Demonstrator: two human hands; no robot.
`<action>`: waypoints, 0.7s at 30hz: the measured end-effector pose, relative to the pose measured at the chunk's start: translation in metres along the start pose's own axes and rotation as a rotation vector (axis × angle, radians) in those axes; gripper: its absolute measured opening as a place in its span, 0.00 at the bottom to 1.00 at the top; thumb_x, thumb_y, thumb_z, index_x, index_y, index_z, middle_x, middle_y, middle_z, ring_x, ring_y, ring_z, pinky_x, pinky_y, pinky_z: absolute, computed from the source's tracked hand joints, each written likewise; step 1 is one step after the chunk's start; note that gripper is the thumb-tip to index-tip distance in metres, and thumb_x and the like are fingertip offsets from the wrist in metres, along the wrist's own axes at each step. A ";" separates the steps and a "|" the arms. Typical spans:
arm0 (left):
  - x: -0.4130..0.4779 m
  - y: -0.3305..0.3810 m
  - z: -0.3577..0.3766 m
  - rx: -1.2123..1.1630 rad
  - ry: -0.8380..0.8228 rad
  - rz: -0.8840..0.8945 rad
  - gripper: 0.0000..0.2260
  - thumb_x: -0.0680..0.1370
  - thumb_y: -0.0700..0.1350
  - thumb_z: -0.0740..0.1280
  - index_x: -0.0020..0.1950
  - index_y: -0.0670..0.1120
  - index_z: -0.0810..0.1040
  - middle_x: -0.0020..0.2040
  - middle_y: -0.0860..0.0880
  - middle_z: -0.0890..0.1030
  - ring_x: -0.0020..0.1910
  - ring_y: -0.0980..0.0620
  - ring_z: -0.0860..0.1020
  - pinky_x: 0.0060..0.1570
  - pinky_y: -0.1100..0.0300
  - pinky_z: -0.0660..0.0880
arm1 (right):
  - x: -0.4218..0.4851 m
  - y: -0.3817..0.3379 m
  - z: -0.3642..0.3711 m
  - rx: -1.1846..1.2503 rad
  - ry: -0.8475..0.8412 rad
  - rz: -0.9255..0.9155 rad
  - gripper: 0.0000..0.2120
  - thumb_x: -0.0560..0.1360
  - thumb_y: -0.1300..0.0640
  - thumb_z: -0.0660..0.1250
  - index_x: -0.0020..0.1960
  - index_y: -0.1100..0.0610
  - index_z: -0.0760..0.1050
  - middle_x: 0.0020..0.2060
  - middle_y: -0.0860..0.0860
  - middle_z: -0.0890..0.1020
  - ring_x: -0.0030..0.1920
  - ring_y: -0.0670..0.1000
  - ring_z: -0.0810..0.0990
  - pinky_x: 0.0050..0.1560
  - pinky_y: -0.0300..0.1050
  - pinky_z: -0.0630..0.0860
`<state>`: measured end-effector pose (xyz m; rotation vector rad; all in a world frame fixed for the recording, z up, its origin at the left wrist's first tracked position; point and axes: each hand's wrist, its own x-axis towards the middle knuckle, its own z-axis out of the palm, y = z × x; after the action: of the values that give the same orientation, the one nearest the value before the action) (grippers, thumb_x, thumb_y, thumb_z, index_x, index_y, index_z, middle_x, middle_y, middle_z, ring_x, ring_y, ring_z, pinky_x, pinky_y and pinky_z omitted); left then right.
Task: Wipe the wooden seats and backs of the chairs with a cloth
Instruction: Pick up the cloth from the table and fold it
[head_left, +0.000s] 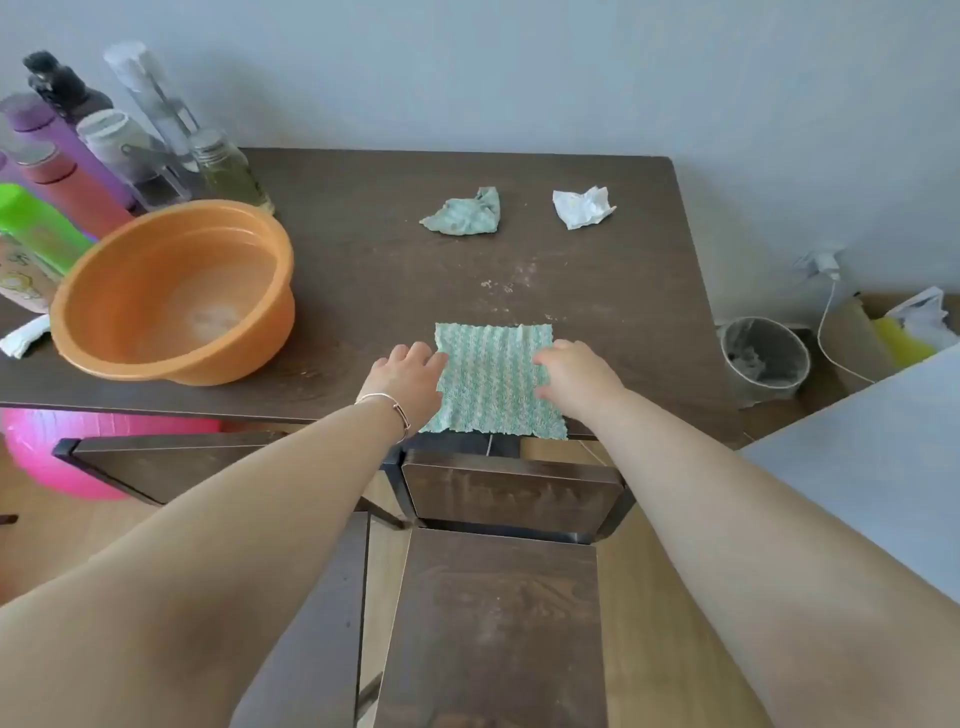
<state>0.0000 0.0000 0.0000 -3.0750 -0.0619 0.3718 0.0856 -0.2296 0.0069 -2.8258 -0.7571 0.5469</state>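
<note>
Spreads the green cloth (496, 376) flat at the near edge of the table (597, 270), just beyond the chair back (511, 496) and seat (493, 623). Presses its two sides with left hand (408, 382) and right hand (576, 376), fingers open and gripping nothing, probably smoothing it for folding before wiping. Has the orange basin (171, 291) nearby, likely for wetting.

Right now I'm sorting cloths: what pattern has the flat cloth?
Flat cloth: green-and-white wavy stripes; head view.
</note>
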 end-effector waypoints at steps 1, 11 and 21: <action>0.005 0.001 0.002 0.019 -0.023 0.015 0.22 0.80 0.49 0.59 0.74 0.50 0.62 0.67 0.47 0.67 0.63 0.45 0.67 0.59 0.51 0.70 | 0.004 0.000 0.003 -0.016 -0.020 0.002 0.20 0.77 0.53 0.70 0.66 0.57 0.74 0.60 0.55 0.75 0.61 0.58 0.72 0.58 0.57 0.75; 0.035 -0.006 0.029 -0.097 -0.030 0.017 0.17 0.79 0.56 0.63 0.67 0.54 0.71 0.63 0.50 0.71 0.61 0.47 0.69 0.60 0.51 0.69 | 0.013 0.013 0.034 0.107 0.087 0.036 0.20 0.76 0.53 0.71 0.66 0.55 0.75 0.62 0.52 0.76 0.62 0.55 0.70 0.60 0.53 0.72; 0.025 -0.006 0.019 -0.265 -0.066 -0.089 0.11 0.79 0.52 0.65 0.61 0.53 0.76 0.56 0.48 0.78 0.52 0.47 0.76 0.48 0.51 0.77 | -0.006 0.015 0.031 0.198 0.093 0.141 0.07 0.79 0.58 0.66 0.56 0.56 0.80 0.55 0.54 0.80 0.65 0.59 0.71 0.66 0.55 0.70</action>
<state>0.0193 0.0075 -0.0242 -3.3029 -0.2715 0.4988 0.0756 -0.2435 -0.0240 -2.7110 -0.4624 0.4783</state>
